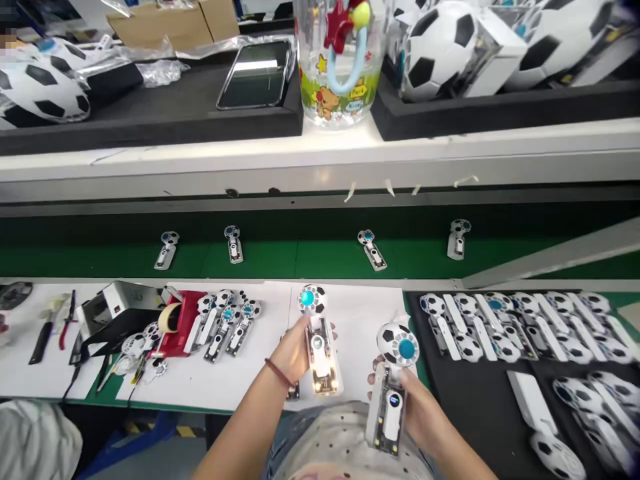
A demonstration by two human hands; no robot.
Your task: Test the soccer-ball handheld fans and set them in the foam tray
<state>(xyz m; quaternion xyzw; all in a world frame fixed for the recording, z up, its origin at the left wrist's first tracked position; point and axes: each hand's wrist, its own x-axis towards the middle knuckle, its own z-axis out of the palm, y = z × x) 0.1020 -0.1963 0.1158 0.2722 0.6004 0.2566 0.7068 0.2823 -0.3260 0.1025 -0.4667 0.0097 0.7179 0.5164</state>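
Observation:
My left hand (295, 353) grips a small football-patterned handheld fan (319, 340) by its clear handle; the fan is lit, with a glowing head and lights near its base. My right hand (417, 407) holds a second football fan (393, 387) upright, its blue-centred head at the top and a small display showing on the handle. Both fans are held above the white work mat (350, 313), close to my body.
A black tray (480, 393) at right holds several finished fans. A red tape dispenser (175, 323), a grey device, pliers and more fans lie at left. Several fans ride the green conveyor belt (300, 257). The shelf above carries football-printed boxes and a clear printed cup (340, 60).

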